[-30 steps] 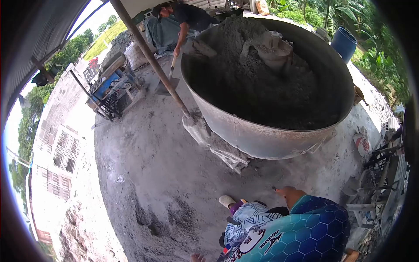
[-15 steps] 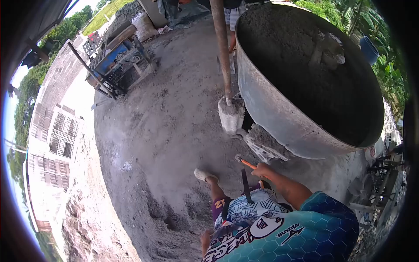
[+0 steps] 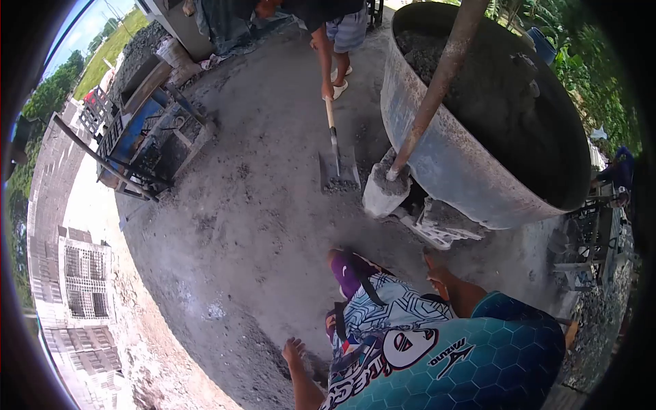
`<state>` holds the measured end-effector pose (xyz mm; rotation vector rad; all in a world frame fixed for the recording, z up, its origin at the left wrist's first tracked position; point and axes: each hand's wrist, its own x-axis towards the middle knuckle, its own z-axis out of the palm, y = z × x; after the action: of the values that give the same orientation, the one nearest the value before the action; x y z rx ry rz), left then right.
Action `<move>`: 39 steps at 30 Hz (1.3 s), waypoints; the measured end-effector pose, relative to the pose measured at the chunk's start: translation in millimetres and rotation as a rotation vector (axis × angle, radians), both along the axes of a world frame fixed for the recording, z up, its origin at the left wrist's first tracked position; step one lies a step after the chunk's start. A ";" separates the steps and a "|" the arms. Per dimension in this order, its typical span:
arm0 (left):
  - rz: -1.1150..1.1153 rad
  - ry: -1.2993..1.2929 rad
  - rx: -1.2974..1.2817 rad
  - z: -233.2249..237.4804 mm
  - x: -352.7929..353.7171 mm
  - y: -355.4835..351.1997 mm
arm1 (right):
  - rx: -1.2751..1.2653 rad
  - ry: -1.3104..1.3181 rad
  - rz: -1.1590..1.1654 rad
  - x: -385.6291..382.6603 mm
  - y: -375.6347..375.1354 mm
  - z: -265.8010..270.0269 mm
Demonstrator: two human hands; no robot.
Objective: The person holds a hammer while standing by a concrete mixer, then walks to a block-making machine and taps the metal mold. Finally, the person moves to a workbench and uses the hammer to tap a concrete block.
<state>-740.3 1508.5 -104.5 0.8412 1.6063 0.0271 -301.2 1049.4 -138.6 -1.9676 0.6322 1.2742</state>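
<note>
Now, below the big metal tub (image 3: 437,154), the right hand (image 3: 445,276) grips an orange-handled tool (image 3: 442,291), drawn nearer the body, apparently carried, not used; the left hand (image 3: 294,350) looks empty, fingers slightly apart. Left of the tub, a co-worker's shovel (image 3: 339,171) has appeared.

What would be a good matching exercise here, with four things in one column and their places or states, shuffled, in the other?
1. Shovel
2. Rusty pole
3. Blue barrel
4. Right hand

A. Beyond the big metal tub
B. Gripping an orange tool
C. In another person's hand
D. Rising from a pale block

Pairs: 1-C, 2-D, 3-A, 4-B
</note>
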 end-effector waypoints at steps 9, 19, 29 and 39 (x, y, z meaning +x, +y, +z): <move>-0.245 -0.004 0.121 1.7 185.4 296.7 | -0.161 0.184 0.464 29.9 279.7 -21.7; -0.334 0.107 -0.172 -26.3 224.1 516.3 | -0.146 0.022 0.438 179.5 519.7 35.4; -0.631 -0.035 -0.199 -39.6 499.1 769.9 | -0.092 -0.004 -0.462 249.5 647.9 46.2; -1.159 0.231 0.030 -44.3 888.0 914.8 | 0.061 0.180 -0.946 264.0 738.7 62.5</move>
<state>147.8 2423.3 -148.9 1.7264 1.1108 -0.8875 -37.2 1788.1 -76.2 -1.2124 1.3757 0.8333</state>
